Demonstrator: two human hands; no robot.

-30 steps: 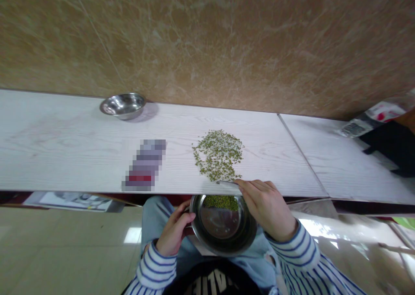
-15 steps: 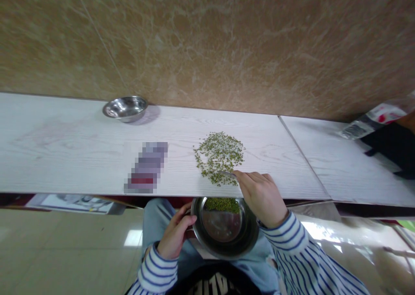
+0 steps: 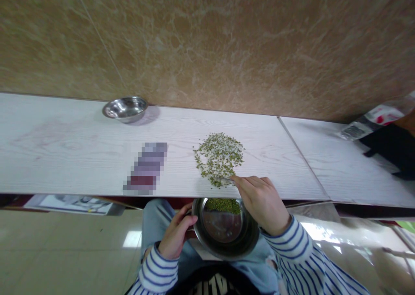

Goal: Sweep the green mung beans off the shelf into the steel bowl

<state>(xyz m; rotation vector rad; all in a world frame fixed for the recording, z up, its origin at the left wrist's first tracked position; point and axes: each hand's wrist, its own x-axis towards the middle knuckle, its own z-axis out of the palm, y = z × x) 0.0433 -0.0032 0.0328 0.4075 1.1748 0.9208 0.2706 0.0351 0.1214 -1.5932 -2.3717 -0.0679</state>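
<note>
Small green beans [image 3: 222,150], looking like mung beans, lie spread in a loose patch on the white tabletop [image 3: 78,157]. My right hand [image 3: 261,200] is closed round a thin metal utensil [image 3: 224,179], perhaps a spoon; its tip lies low in the near part of the patch, and its exact kind is unclear. Below the table edge, a round steel pot [image 3: 223,249] rests at my lap with more green beans gathered along its far side. My left hand [image 3: 178,232] grips the pot at its left side, thumb towards the rim.
A small steel bowl [image 3: 126,109] stands at the back left by the marbled wall [image 3: 207,49]. A blurred-out flat object [image 3: 147,167] lies left of the beans. At the far right are a clear plastic package [image 3: 372,120] and a black item [image 3: 394,150].
My right hand and the utensil have moved slightly towards the table's near edge. The left hand still holds the pot in about the same place.
</note>
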